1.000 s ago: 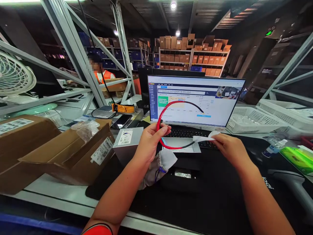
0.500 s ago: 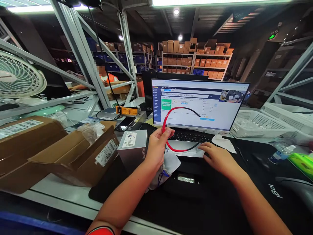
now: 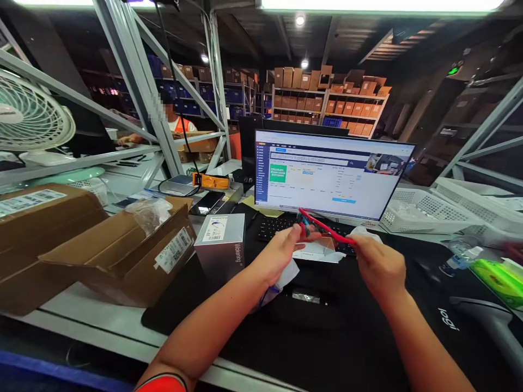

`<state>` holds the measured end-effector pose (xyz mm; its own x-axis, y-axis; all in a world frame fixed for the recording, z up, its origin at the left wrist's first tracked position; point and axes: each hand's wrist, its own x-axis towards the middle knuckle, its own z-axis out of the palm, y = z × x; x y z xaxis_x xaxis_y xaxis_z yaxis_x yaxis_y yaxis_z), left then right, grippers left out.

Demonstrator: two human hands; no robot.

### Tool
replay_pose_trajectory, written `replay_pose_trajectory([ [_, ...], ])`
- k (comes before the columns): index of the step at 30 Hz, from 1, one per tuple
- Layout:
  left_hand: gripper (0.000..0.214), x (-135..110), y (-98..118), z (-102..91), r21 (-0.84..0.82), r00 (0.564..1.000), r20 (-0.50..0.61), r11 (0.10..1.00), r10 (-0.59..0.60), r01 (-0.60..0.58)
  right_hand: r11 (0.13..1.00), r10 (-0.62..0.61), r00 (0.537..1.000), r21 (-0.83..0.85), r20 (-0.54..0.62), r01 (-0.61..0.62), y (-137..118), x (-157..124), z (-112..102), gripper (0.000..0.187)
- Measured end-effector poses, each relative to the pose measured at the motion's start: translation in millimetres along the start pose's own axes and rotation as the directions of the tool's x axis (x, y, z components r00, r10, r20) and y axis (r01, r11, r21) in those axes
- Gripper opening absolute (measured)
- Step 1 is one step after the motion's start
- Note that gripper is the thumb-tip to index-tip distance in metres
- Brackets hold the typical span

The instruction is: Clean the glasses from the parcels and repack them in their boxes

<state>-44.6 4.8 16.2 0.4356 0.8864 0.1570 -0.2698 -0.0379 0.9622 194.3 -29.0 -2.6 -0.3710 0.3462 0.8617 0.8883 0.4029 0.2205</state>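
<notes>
left hand [image 3: 281, 253] has its fingertips pinched shut on one end of a red cable [image 3: 327, 232], up where there's a darker bit that's too blurry to make out. right hand [image 3: 378, 267] is closed on the other end, thumb and fingers wrapped on it. so the cable runs nearly straight between the two hands, lifted just above the keyboard [image 3: 278, 226] and touching nothing else as far as i can see. a grey cloth pouch [image 3: 286, 275] sits under the left palm, can't tell if it's tucked in the hand or just lying on the black mat [image 3: 327, 337]

my guess on the cable: light, thin, bendy but a bit springy, so it'll want to curl back if one end gets let go. the rubbery jacket shouldn't be slippery. i'd grip it near the ends like this, on the jacket and not on whatever's at the tips, since that's probably the fragile part

right below the cable there's a small open white box [image 3: 321, 251], and behind it the monitor [image 3: 327, 174] is lit up. left of the hands a silver box [image 3: 220, 245] stands upright, then cardboard boxes [image 3: 102, 250] and a fan [image 3: 28, 117]. off right: white baskets [image 3: 412, 204], a plastic bottle [image 3: 461, 247], something green [image 3: 496, 275]. another person in an orange vest [image 3: 177, 124] is well back behind the shelf frame [image 3: 142, 92]
</notes>
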Motion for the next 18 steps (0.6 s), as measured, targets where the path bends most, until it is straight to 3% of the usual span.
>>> replay_pose_trajectory([
  [3,0.033,-14.0,11.0,-1.6,0.437,0.989,0.141,0.894,0.045,-0.103,0.952,0.251,0.968,0.180,0.004,-0.248,20.3,-1.2,-6.0,0.018],
  [6,0.012,-25.3,21.0,-3.8,0.713,0.967,0.061,0.667,0.248,-0.217,0.876,0.378,0.925,0.313,0.028,-0.367,27.0,-0.9,-8.2,0.018],
  [8,0.017,-29.5,26.7,-6.0,0.815,0.871,0.009,0.501,0.491,-0.291,0.845,0.397,0.917,0.371,0.044,-0.384,25.5,0.2,-8.3,0.018],
  [10,0.047,-31.0,30.8,-8.9,0.874,0.761,0.021,0.358,0.649,-0.330,0.826,0.390,0.918,0.414,0.073,-0.383,21.2,1.6,-8.4,0.018],
  [11,0.062,-30.9,31.9,-10.3,0.884,0.738,0.046,0.316,0.674,-0.344,0.817,0.384,0.919,0.431,0.089,-0.383,18.4,2.3,-8.6,0.018],
  [12,0.076,-30.5,32.4,-11.6,0.883,0.740,0.073,0.302,0.668,-0.359,0.805,0.383,0.918,0.450,0.102,-0.386,15.4,3.0,-8.8,0.018],
  [14,0.088,-29.3,31.3,-13.0,0.860,0.786,0.124,0.329,0.606,-0.390,0.781,0.378,0.917,0.487,0.128,-0.390,8.9,4.3,-9.7,0.018],
  [18,0.069,-28.7,27.5,-9.7,0.810,0.861,0.141,0.443,0.489,-0.384,0.750,0.336,0.926,0.545,0.172,-0.374,-1.8,7.4,-12.2,0.018],
])
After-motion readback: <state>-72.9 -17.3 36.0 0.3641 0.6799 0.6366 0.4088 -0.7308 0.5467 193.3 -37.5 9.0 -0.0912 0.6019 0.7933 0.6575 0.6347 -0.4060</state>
